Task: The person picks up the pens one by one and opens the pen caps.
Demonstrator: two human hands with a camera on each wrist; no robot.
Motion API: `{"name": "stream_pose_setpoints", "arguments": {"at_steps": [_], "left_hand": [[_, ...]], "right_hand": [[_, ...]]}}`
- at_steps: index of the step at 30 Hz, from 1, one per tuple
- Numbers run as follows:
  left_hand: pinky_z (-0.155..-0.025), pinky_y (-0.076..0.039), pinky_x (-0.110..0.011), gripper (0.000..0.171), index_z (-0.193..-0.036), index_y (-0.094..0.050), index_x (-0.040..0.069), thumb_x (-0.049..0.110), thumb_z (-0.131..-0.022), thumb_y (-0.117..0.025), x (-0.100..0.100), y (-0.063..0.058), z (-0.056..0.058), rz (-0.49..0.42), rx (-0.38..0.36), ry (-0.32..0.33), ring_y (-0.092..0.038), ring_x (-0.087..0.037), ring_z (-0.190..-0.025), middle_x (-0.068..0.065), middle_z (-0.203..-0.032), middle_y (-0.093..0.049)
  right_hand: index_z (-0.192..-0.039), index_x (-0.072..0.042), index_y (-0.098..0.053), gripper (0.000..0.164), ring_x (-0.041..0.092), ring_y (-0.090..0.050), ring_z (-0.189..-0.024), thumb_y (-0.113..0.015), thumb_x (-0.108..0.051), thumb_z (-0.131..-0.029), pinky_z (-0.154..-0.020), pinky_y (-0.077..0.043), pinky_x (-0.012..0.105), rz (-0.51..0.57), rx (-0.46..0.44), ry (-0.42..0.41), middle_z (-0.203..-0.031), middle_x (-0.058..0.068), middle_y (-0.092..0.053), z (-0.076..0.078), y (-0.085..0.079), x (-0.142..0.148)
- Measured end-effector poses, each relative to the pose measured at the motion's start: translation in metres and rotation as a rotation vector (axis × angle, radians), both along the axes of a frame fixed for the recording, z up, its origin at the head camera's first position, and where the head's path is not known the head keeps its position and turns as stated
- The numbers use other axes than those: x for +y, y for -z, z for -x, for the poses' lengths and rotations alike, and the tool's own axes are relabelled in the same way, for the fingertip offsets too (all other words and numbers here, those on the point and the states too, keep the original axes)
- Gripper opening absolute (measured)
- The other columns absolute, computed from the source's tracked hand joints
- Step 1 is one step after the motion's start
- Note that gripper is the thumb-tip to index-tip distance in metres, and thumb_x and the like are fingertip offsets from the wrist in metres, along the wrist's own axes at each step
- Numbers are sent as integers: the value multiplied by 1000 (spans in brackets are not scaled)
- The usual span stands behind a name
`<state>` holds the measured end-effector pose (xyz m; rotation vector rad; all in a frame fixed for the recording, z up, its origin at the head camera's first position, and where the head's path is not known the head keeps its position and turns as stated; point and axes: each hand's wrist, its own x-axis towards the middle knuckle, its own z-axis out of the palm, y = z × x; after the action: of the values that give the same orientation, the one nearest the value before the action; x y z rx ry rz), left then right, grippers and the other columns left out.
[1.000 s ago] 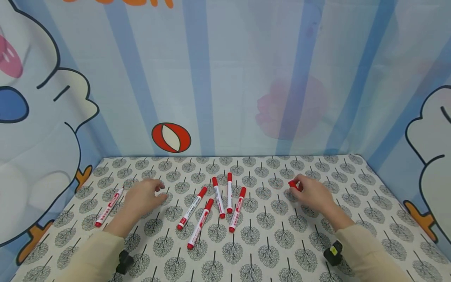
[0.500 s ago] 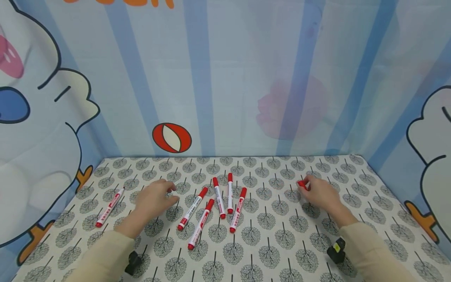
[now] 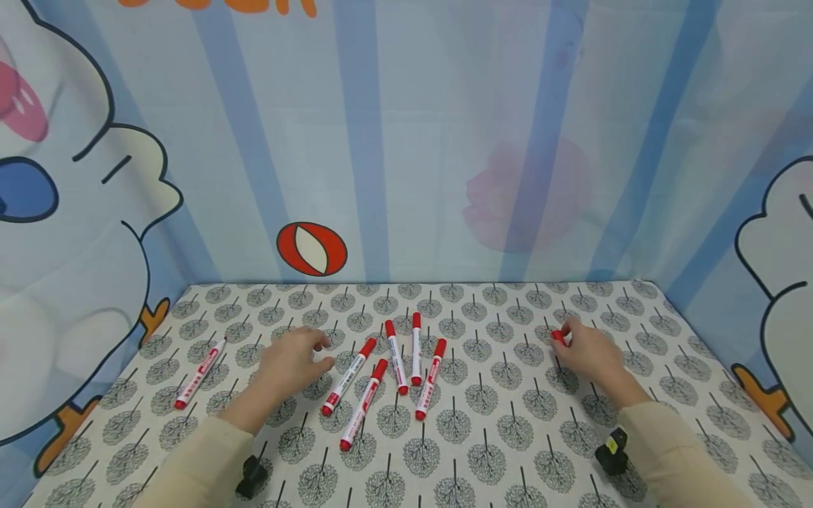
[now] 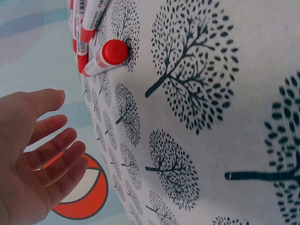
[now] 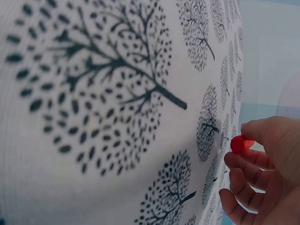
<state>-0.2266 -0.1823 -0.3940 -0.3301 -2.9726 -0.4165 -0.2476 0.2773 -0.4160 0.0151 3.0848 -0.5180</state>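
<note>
Thumb and forefinger of my right hand pinch a small red marker cap at the right of the table. My left hand hovers just left of the marker group, fingers relaxed and holding nothing. In the left wrist view its palm and spread fingers show bare. At the far left lies an uncapped marker, its tip pointing away. Several capped red-and-white markers lie in the middle, among them one nearest my left hand and one closest to me.
A white cloth with grey tree prints covers the table. Behind it hangs a pale blue striped backdrop with cartoon figures and a red ball print. More capped markers lie right of centre.
My left hand has moved right, away from the uncapped marker and toward the middle group. My right hand has shifted right with the red cap in its fingers.
</note>
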Motion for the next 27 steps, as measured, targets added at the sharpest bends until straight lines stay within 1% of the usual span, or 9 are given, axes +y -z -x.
{"name": "stream_pose_setpoints", "arguments": {"at_steps": [7, 11, 18, 27], "left_hand": [[-57, -46, -29, 27, -96, -68, 13, 29, -75, -73, 6, 3, 0, 1, 21, 23, -58, -15, -74, -1, -90, -63], [-58, -46, -29, 26, -95, -68, 13, 28, -75, -73, 11, 3, -1, -9, 23, 27, -57, -15, -74, -1, -90, -62], [-55, -45, -27, 27, -96, -68, 15, 30, -75, -72, 17, 3, -2, -10, 6, 30, -57, -14, -72, 1, -90, -62], [-59, -46, -28, 24, -95, -67, 15, 29, -76, -72, 22, 1, -5, -23, 0, 34, -59, -15, -75, 0, -92, -64]], "right_hand": [[-105, -1, -48, 31, 18, -47, -51, -50, -27, -89, -43, -35, 30, -16, 9, 10, -68, 8, -55, 1, 4, 5], [-105, -1, -48, 31, 19, -46, -52, -51, -26, -88, -42, -35, 30, -26, 5, 13, -67, 8, -54, 2, 6, 6], [-108, 1, -48, 33, 20, -48, -52, -51, -26, -88, -42, -36, 30, -43, -1, 39, -69, 10, -56, 5, 10, 6], [-106, 0, -48, 32, 20, -48, -54, -52, -26, -88, -44, -37, 30, -60, -9, 36, -70, 11, -56, 5, 9, 4]]}}
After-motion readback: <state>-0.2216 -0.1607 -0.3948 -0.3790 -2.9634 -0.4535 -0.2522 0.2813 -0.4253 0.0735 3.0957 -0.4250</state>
